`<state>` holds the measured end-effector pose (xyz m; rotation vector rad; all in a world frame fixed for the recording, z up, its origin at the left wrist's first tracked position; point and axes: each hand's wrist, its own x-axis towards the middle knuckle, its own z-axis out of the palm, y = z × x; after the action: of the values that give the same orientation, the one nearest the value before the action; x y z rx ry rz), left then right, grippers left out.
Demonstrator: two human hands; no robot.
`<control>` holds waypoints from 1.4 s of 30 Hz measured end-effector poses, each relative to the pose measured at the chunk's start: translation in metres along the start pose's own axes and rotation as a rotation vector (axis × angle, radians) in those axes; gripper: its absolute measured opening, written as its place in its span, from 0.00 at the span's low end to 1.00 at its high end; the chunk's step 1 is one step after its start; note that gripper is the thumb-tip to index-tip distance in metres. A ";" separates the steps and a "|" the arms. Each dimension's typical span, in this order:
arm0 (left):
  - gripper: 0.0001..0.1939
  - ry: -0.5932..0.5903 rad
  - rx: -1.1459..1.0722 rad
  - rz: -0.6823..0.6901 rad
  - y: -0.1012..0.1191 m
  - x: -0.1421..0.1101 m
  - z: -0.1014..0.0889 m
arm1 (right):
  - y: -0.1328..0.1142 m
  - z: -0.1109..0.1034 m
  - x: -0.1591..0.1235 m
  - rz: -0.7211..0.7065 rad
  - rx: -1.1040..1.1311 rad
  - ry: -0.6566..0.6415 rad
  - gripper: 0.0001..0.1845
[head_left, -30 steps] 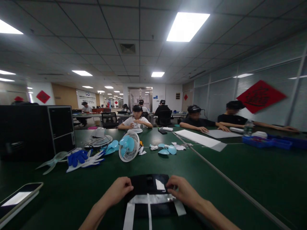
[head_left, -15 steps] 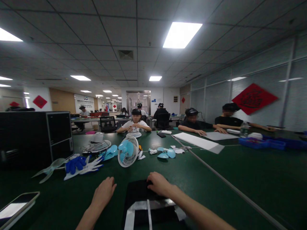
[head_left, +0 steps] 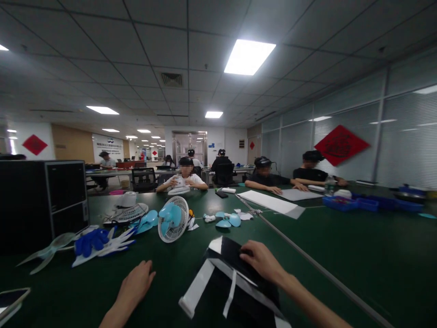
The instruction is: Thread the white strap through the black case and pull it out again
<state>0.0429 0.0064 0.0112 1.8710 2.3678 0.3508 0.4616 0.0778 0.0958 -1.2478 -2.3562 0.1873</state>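
Note:
My right hand (head_left: 261, 258) pinches the upper right edge of a folded black item with silver-white strips (head_left: 218, 275), perhaps fabric. It sits tilted, its upper part raised off the green table, with one loose strip end hanging toward me. Whether it is a garment or a bag I cannot make out. My left hand (head_left: 136, 281) rests on the table to the left of the black item, apart from it. Its fingers are loosely bent and nothing shows in them.
Beyond my hands stand a fan head with blue blades (head_left: 173, 219) and a loose blue fan blade (head_left: 228, 219). Blue-and-white gloves (head_left: 102, 246), a phone (head_left: 13, 298) and a black computer case (head_left: 44, 200) lie left. Co-workers sit across the table, near white boards (head_left: 269, 202).
My right hand has lifted and turned the black item, which lay flat before. My left hand stays on the table. The whole view has swung slightly to the right.

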 end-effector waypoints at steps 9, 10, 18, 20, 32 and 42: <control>0.20 -0.044 -0.034 0.035 -0.001 0.005 0.006 | 0.123 -0.068 -0.097 0.511 -0.141 0.068 0.16; 0.20 -0.058 -0.043 0.028 -0.001 0.005 0.005 | 0.129 -0.072 -0.105 0.542 -0.151 0.064 0.16; 0.21 -0.098 -0.082 0.014 0.000 0.004 -0.002 | 0.141 -0.070 -0.126 0.645 -0.099 0.011 0.17; 0.21 -0.103 -0.090 0.025 -0.002 0.005 -0.002 | 0.139 -0.069 -0.127 0.641 -0.106 0.030 0.17; 0.23 -0.112 -0.104 0.059 -0.031 0.029 0.025 | 0.114 -0.049 -0.208 0.709 0.174 0.066 0.24; 0.21 -0.093 -0.136 0.043 -0.031 0.030 0.026 | 0.086 -0.025 -0.214 0.771 0.508 0.292 0.22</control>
<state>0.0122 0.0317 -0.0193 1.8380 2.1890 0.4083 0.6399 -0.0479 0.0179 -1.6927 -1.3621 0.7349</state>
